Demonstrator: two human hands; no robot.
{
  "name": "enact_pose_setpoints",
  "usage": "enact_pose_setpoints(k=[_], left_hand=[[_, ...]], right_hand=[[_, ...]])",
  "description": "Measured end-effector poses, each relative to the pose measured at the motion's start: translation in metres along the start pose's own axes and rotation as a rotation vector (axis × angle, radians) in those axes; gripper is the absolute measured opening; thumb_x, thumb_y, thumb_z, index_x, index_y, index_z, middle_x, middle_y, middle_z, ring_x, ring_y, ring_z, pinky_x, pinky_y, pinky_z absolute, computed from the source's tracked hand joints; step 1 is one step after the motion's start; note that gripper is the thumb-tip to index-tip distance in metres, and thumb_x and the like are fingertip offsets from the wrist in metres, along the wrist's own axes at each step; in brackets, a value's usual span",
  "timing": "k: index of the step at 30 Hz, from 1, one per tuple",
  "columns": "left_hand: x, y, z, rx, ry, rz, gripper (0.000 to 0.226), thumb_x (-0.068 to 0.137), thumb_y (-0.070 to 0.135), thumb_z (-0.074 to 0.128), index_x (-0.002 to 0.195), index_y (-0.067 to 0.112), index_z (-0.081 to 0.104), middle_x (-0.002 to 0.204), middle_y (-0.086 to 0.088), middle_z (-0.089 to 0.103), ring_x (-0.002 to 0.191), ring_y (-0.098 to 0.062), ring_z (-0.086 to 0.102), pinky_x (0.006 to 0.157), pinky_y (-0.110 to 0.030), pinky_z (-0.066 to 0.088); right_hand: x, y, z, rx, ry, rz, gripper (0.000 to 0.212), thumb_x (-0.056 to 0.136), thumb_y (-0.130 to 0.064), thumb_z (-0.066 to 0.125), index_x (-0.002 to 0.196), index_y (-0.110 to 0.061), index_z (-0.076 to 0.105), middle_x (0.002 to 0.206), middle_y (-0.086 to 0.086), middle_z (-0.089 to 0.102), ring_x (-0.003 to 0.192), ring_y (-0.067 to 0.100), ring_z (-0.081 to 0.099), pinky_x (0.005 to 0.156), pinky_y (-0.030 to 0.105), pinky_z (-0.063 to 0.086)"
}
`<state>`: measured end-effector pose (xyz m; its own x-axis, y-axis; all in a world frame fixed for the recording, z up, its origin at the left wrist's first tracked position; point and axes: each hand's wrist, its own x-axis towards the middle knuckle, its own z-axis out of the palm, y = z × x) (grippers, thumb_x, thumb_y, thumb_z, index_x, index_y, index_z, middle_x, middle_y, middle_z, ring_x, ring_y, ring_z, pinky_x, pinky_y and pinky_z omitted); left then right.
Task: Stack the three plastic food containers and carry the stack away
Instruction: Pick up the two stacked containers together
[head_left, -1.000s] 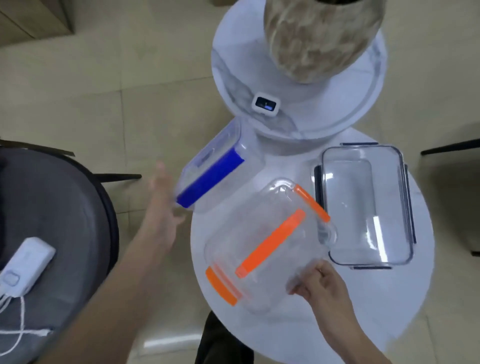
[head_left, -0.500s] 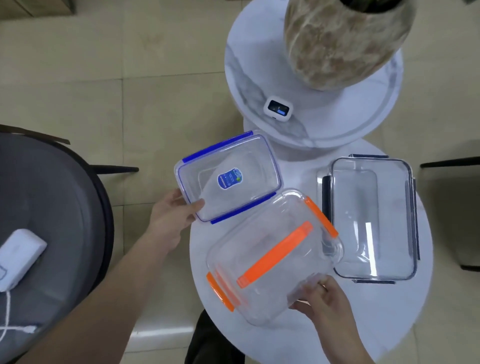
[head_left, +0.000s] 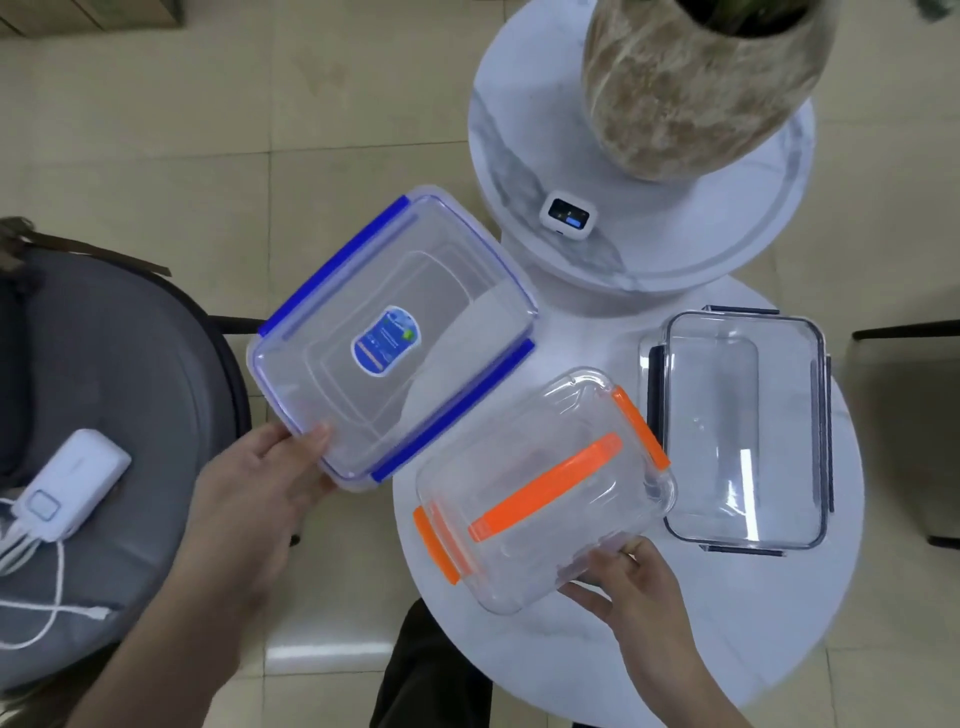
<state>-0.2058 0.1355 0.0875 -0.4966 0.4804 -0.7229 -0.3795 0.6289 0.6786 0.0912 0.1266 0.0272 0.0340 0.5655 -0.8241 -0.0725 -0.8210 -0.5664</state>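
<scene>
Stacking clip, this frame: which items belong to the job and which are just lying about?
Job: blue-clipped container in the left hand; orange-clipped container in the right hand; dark-clipped container on the white table.

Lying about: plant pot, small screen gadget, power bank with cables on the grey chair.

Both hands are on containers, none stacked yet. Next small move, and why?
Probably bring the blue-clip container across and lower it onto the orange-clip container. The left hand holds the blue one by its near corner, mostly out past the table edge; the right hand steadies the orange one. The dark-clip container sits untouched.
</scene>
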Motion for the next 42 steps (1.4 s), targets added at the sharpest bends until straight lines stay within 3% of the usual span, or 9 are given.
enact_pose_setpoints(k=[3,6,8,12,16,22,28,32,42], left_hand=[[-0.049,-0.006,0.012,0.017,-0.06,-0.008,0.037,0.076,0.024,0.07,0.112,0.014,0.071,0.101,-0.007,0.081,0.089,-0.025,0.079,0.068,-0.033,0.062],[-0.077,-0.028,0.029,-0.022,-0.093,-0.063,0.028,0.081,0.004,0.071,0.108,0.01,0.07,0.095,-0.009,0.082,0.084,-0.025,0.08,0.062,-0.03,0.064],[-0.087,-0.043,0.04,-0.023,-0.084,-0.11,0.028,0.082,-0.003,0.072,0.106,0.009,0.069,0.09,-0.008,0.082,0.079,-0.021,0.08,0.059,-0.028,0.063],[-0.094,-0.062,0.051,0.045,-0.074,-0.132,0.03,0.082,0.001,0.076,0.107,0.016,0.07,0.091,-0.003,0.082,0.086,-0.021,0.079,0.069,-0.033,0.063],[-0.089,-0.067,0.048,0.112,-0.053,-0.134,0.029,0.082,0.006,0.078,0.103,0.024,0.068,0.09,0.006,0.082,0.086,-0.013,0.078,0.073,-0.038,0.062],[-0.079,-0.072,0.045,0.178,-0.075,-0.092,0.024,0.084,0.012,0.076,0.1,0.027,0.067,0.089,0.014,0.08,0.085,-0.005,0.076,0.064,-0.023,0.061],[-0.071,-0.075,0.044,0.228,-0.097,-0.063,0.027,0.082,0.015,0.079,0.098,0.033,0.066,0.091,0.021,0.078,0.085,-0.002,0.074,0.072,-0.025,0.059],[-0.07,-0.076,0.043,0.242,-0.099,-0.062,0.03,0.08,0.02,0.081,0.099,0.035,0.065,0.093,0.022,0.076,0.088,0.001,0.073,0.074,-0.025,0.06],[-0.066,-0.081,0.041,0.198,-0.118,-0.084,0.03,0.079,0.021,0.082,0.099,0.034,0.064,0.091,0.024,0.075,0.087,0.003,0.072,0.061,-0.015,0.057]], right_hand=[[-0.003,0.0,0.004,0.012,-0.005,0.026,0.006,0.095,0.004,0.056,0.091,0.001,0.053,0.08,0.027,0.066,0.075,0.036,0.072,0.075,0.045,0.063],[-0.002,0.003,0.0,0.018,-0.007,0.052,0.002,0.095,0.004,0.056,0.097,0.003,0.055,0.084,0.025,0.068,0.076,0.036,0.071,0.079,0.045,0.062],[-0.001,0.004,-0.007,-0.031,0.006,0.041,0.014,0.096,0.0,0.056,0.106,0.009,0.057,0.094,0.024,0.072,0.086,0.037,0.073,0.083,0.046,0.061],[-0.002,0.0,-0.028,-0.104,0.075,-0.026,0.016,0.098,-0.007,0.055,0.11,-0.002,0.064,0.099,0.013,0.076,0.095,0.031,0.073,0.084,0.047,0.059],[0.001,-0.01,-0.045,-0.068,0.179,-0.05,0.022,0.102,-0.01,0.046,0.114,-0.001,0.063,0.106,0.018,0.072,0.099,0.035,0.071,0.086,0.05,0.056],[0.006,-0.033,-0.05,-0.075,0.268,-0.13,0.026,0.104,-0.01,0.042,0.12,0.0,0.06,0.115,0.021,0.067,0.105,0.035,0.067,0.09,0.048,0.055],[0.008,-0.056,-0.037,-0.18,0.265,-0.251,0.02,0.104,-0.019,0.045,0.115,-0.018,0.062,0.107,-0.009,0.068,0.101,0.012,0.064,0.093,0.035,0.051],[0.011,-0.066,-0.028,-0.276,0.216,-0.28,0.022,0.103,-0.027,0.047,0.118,-0.024,0.062,0.117,-0.011,0.065,0.113,0.015,0.06,0.099,0.036,0.047],[0.009,-0.07,-0.024,-0.39,0.181,-0.294,0.029,0.103,-0.035,0.045,0.113,-0.017,0.065,0.1,-0.008,0.068,0.088,0.007,0.061,0.072,0.02,0.044]])
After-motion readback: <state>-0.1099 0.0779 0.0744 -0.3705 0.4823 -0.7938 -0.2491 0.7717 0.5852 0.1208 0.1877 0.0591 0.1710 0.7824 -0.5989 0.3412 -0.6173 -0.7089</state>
